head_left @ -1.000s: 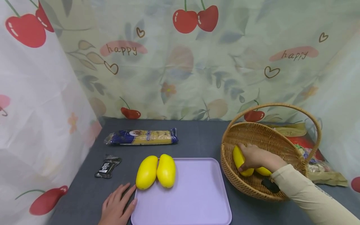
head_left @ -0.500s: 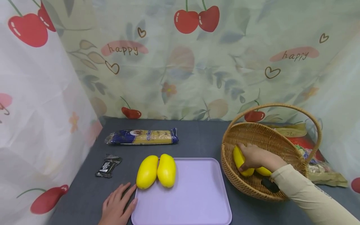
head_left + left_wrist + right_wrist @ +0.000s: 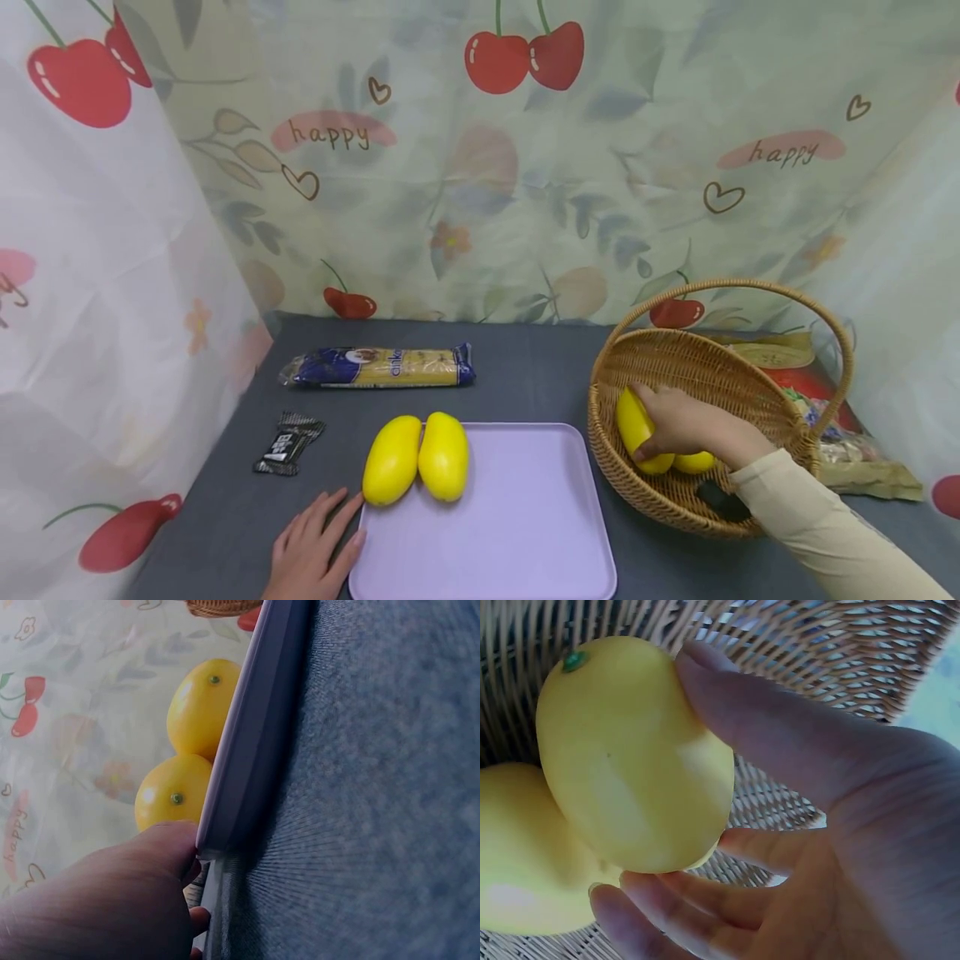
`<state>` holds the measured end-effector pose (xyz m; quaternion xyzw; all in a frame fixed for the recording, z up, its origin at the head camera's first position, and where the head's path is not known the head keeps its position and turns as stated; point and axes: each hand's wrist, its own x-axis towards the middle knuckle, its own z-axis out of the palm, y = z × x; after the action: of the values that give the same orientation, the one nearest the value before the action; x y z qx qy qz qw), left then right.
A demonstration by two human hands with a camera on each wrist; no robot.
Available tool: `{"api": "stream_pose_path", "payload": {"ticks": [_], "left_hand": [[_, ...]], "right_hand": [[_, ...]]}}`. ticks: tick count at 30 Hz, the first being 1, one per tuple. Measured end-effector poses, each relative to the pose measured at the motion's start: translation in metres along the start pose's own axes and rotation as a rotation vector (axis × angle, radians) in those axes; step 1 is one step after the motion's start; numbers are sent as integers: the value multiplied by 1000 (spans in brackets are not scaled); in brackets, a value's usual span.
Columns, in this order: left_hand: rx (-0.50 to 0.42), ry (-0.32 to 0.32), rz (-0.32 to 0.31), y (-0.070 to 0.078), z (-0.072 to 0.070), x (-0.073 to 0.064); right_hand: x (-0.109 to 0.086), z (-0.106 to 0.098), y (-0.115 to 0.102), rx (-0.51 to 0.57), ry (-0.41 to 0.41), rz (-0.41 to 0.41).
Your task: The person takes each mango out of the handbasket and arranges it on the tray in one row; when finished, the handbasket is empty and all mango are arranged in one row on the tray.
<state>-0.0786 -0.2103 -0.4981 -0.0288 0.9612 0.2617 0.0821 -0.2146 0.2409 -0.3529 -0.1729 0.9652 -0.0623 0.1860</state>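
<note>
Lilac tray (image 3: 517, 533) sits closest, with the left hand (image 3: 315, 542) resting at its left edge, fingers loosely spread and thumb by the rim. On the tray's left half two mangoes lie side by side, the outer mango (image 3: 392, 461) and the inner mango (image 3: 443, 457). Just left of the tray there's a black snack packet (image 3: 288, 444). Right of the tray is a wicker basket (image 3: 697, 358), and inside it the right hand (image 3: 678, 421) has thumb and fingers curled round the held mango (image 3: 630, 757); can't tell if that's lifted. Next to it is a spare mango (image 3: 696, 462), plus some dark thing (image 3: 722, 500) I can't make out. Roughly half done, I'd say: two out on the tray, two in the basket. Beyond the tray lies a pasta pack (image 3: 382, 367); well off to its right, behind the basket, a bag (image 3: 873, 479).
</note>
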Motion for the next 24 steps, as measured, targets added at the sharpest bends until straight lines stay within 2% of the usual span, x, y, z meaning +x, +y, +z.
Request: {"api": "stream_pose_path", "payload": {"ticks": [11, 24], "left_hand": [[-12, -5, -4, 0, 0, 0], [-5, -8, -2, 0, 0, 0]], "right_hand": [[-15, -22, 2, 14, 75, -38], [-46, -43, -19, 55, 212, -81]]}}
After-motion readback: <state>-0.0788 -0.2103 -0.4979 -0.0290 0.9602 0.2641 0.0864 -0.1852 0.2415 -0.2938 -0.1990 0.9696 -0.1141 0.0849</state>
